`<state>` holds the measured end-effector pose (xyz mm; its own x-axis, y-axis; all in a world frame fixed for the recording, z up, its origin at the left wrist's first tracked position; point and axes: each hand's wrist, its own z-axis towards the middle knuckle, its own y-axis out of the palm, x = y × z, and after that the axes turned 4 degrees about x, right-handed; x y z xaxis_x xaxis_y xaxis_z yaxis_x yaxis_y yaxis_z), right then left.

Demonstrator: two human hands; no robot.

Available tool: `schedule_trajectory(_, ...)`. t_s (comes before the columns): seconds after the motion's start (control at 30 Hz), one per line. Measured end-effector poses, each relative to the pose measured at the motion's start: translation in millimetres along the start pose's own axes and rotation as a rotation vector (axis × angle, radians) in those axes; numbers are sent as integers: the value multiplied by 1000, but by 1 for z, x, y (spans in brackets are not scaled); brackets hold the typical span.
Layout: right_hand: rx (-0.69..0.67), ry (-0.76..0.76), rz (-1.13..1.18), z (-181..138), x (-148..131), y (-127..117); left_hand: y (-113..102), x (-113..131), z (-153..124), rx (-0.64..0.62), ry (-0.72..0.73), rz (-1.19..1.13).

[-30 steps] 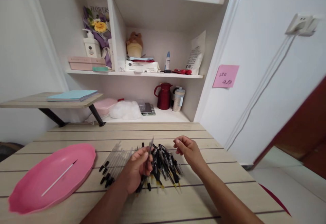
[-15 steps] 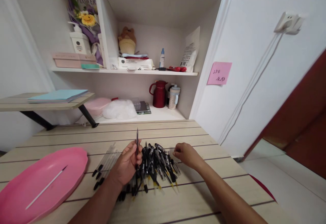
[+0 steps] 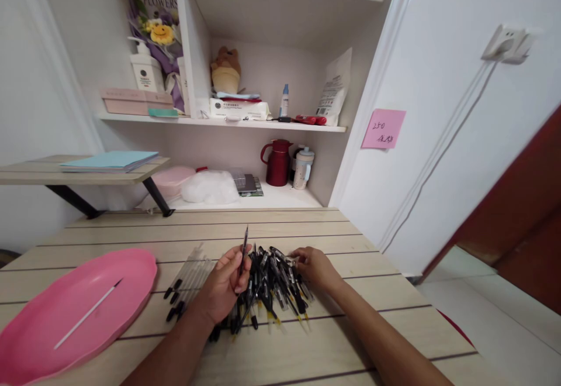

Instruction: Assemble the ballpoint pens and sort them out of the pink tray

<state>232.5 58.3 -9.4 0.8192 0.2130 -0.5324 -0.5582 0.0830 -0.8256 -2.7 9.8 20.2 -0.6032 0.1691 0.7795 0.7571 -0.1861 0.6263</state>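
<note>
My left hand (image 3: pixel 228 274) is closed around a slim dark pen (image 3: pixel 245 247), whose pointed tip sticks up past the fingers. Just right of it on the table lies a heaped pile of black and clear pen parts (image 3: pixel 276 281), some with yellow ends. At the pile's upper right edge is my right hand (image 3: pixel 316 266), fingers bent and drawn together against the parts; whatever is between them is hidden. Several clear tubes with black ends (image 3: pixel 188 275) lie left of my left hand, partly covered by that forearm.
A pink tray (image 3: pixel 135 310) at the left holds one white stick with a dark tip (image 3: pixel 90 313). Behind it stands a small raised shelf (image 3: pixel 26 171) bearing blue-covered papers (image 3: pixel 111 159). A cabinet with a red jug (image 3: pixel 277 164) and a cup (image 3: pixel 303 168) borders the table's back.
My right hand has moved slightly left onto the pile's edge, its fingers reaching in. The left hand still holds the pen, now tilted a little more. The whole view has shifted slightly.
</note>
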Motion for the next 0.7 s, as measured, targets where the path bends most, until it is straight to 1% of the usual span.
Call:
schedule_trajectory(0.17, -1, -58, -66, -1, 1, 0, 0, -2, -2, 9, -10, 40)
schedule_trajectory(0.27, 9, -86, -44, -1, 4, -5, 0, -4, -3, 10, -20, 69)
schedule_trajectory(0.37, 37, -84, 70, 1, 9, -7, 1, -7, -3, 17, -26, 92)
schedule_trajectory(0.47, 55, -42, 204, 2, 9, -6, 2, -8, -3, 21, -22, 120)
schedule_trajectory(0.6, 48, 60, 419, -1, -1, -5, 4, -8, -4, 23, -12, 189)
schedule_trajectory(0.7, 64, 75, 493, -4, -10, -7, 6, -9, -5, 2, 1, 246)
